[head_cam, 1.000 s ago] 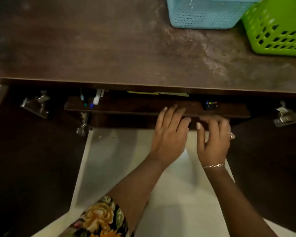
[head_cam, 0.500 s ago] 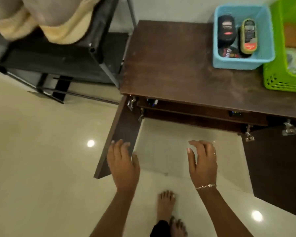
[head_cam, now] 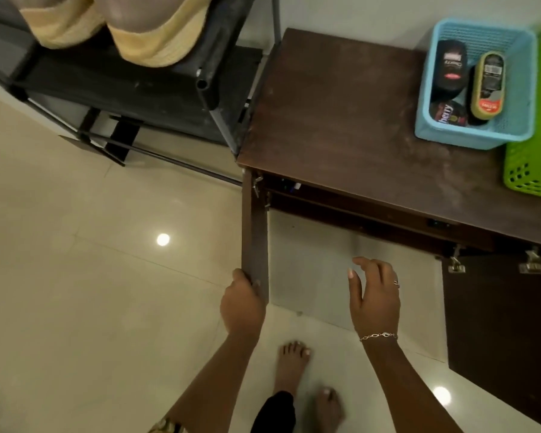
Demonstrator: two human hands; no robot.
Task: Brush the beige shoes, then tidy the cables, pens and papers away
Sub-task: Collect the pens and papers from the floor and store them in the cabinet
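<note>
Brown wood is under my left hand point(head_cam: 242, 303): my fingers curl round the edge of the open door point(head_cam: 254, 232). My right hand point(head_cam: 374, 296) hangs in the air, fingers loose, holding nothing. Beige shoes point(head_cam: 113, 26) sit on the black rack point(head_cam: 169, 89) beside the cupboard point(head_cam: 341, 114).

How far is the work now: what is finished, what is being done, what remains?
Seemingly done: the beige shoes sit on the black rack; what look like pens lie inside the cabinet. In hand: the left hand grips the left door, the right hand hovers open. Left: it and the right door stand open.
</note>
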